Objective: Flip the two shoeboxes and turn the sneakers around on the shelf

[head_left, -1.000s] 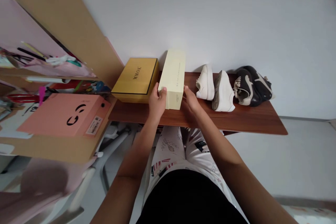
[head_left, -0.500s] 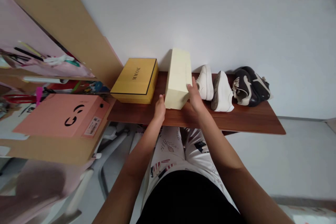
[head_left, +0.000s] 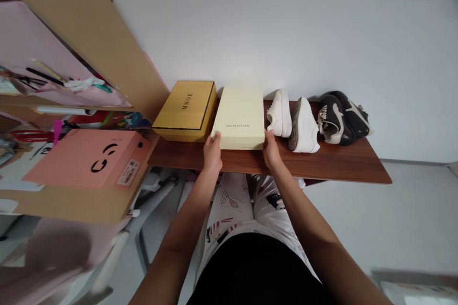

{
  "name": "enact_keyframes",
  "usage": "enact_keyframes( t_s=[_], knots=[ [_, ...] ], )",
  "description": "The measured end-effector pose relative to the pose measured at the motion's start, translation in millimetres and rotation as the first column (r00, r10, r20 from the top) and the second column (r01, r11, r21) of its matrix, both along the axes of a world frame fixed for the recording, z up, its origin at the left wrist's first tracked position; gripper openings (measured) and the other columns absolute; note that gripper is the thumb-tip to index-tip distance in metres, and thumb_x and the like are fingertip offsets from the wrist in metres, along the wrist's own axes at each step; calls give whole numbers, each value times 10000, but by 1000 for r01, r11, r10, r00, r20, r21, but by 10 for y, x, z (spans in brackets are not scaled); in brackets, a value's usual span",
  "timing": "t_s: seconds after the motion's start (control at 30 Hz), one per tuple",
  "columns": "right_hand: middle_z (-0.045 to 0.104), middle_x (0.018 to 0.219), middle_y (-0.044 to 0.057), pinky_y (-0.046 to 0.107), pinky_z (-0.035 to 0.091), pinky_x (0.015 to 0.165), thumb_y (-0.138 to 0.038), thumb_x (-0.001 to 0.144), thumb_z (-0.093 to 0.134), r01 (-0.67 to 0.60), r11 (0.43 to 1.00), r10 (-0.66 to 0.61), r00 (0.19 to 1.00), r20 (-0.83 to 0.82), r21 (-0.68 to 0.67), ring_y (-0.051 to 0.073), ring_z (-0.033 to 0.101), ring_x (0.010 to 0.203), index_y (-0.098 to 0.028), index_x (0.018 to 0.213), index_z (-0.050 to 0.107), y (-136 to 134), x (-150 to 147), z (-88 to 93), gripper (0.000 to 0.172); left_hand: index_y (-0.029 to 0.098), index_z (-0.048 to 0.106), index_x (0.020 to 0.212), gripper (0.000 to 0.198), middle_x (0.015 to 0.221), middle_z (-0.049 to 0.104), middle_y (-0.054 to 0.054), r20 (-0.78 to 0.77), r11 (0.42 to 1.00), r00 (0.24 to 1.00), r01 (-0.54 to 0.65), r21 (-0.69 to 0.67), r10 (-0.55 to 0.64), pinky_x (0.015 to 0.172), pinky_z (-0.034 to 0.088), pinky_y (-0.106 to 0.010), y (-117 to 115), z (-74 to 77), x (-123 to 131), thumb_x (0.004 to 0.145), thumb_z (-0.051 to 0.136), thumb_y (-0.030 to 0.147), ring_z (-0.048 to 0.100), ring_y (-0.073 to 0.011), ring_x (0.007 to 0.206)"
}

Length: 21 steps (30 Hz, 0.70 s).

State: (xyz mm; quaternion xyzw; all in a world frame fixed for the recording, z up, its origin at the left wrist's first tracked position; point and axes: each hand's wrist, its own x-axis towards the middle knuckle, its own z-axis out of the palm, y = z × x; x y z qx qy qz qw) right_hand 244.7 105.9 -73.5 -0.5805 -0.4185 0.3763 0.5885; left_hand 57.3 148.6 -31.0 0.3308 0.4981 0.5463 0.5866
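A cream shoe box lies flat on a dark wooden shelf, lid up, with small lettering on top. My left hand grips its near left corner. My right hand holds its near right corner. To the box's left, touching or nearly touching it, stands a yellow shoe box with a black edge. To its right is a pair of white sneakers, then a pair of black and cream shoes.
A pink box lies on a tan desk surface at the left, beside a cluttered pink shelf unit. White wall rises behind the wooden shelf. A white chair base stands below, by my patterned trousers.
The cream box stood on its long side a second ago; it has been tipped over to lie flat, lid up. Both hands shifted to its near corners.
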Motion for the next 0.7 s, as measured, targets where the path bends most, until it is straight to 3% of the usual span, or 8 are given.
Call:
enact_keyframes(
  t_s=[0.17, 0.43, 0.7],
  knots=[
    [585, 1464, 94, 407, 322, 1211, -798, 908, 367, 65, 998, -66, 997, -26, -25, 248, 466, 1422, -178, 1409, 570, 1, -118, 14, 823, 196, 670, 1238, 493, 1287, 704, -112, -99, 991, 995, -7, 130, 20, 1093, 460, -365, -47, -121, -19, 869, 715, 518, 645, -235, 1220],
    [607, 1429, 115, 411, 326, 1199, -724, 928, 413, 88, 995, -89, 996, -7, -49, 263, 494, 1377, -153, 1363, 581, 141, -162, 48, 737, 202, 639, 1289, 547, 1318, 682, -136, -149, 989, 989, 7, 149, 15, 1089, 473, -400, 151, -222, -34, 884, 674, 569, 642, -253, 1230],
    [602, 1436, 117, 404, 340, 1192, -758, 923, 374, 70, 997, -68, 997, 36, -34, 258, 509, 1367, -158, 1348, 588, 291, -112, 49, 765, 188, 638, 1261, 546, 1292, 690, -148, -135, 982, 990, 2, 190, 24, 1085, 474, -417, 283, -246, 16, 884, 664, 582, 651, -260, 1208]
  ],
)
